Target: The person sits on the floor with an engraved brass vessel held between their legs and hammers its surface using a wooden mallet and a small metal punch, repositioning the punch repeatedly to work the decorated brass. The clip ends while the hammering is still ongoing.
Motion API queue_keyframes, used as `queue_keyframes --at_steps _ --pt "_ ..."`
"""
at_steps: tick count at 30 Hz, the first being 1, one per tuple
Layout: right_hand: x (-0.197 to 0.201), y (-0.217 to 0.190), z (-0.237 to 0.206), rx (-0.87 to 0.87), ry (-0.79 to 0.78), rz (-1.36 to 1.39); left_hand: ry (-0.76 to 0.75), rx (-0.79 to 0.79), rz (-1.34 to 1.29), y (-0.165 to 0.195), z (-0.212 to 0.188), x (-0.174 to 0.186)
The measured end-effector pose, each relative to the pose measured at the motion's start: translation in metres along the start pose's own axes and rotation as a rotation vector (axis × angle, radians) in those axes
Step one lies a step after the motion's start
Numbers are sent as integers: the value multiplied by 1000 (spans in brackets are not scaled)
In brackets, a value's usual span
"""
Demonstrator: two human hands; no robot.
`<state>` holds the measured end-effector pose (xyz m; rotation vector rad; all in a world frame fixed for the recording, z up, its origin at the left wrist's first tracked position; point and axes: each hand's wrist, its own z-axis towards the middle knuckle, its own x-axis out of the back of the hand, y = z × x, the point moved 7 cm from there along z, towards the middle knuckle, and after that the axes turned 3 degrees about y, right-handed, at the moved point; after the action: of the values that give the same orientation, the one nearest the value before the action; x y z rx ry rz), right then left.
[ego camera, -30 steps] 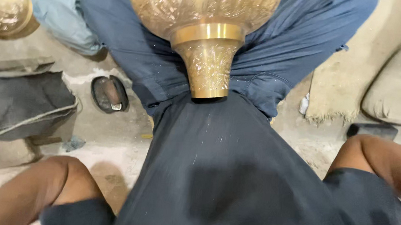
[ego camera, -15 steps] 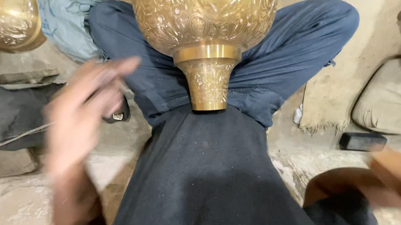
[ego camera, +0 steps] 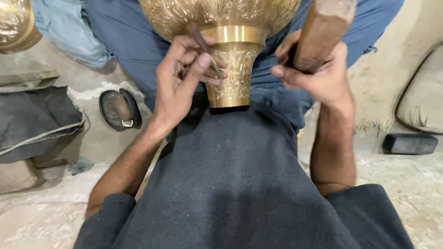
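Pinching a thin metal chisel (ego camera: 206,48) in your left hand (ego camera: 180,80), you steady its tip against the engraved brass vessel (ego camera: 224,15); your right hand (ego camera: 316,69) is clenched around a wooden mallet (ego camera: 322,27), raised nearby.

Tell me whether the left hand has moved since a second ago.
Yes. The left hand has come up from out of view to the brass vessel's neck, pinching a thin chisel against it.
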<state>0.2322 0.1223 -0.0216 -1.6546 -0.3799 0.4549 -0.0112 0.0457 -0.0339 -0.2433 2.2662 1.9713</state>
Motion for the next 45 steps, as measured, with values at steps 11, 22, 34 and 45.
queue_keyframes --at_steps 11,22,34,45 --pt "-4 23 -14 -24 232 -506 27 10 72 -3 12 -12" --pt "-6 13 -12 55 181 -737 -154 -178 638 8 23 -38" --pt "3 -3 -5 138 210 -902 -143 -154 598 7 18 -37" --pt "52 19 8 -151 573 12 -129 -160 632 12 19 -38"
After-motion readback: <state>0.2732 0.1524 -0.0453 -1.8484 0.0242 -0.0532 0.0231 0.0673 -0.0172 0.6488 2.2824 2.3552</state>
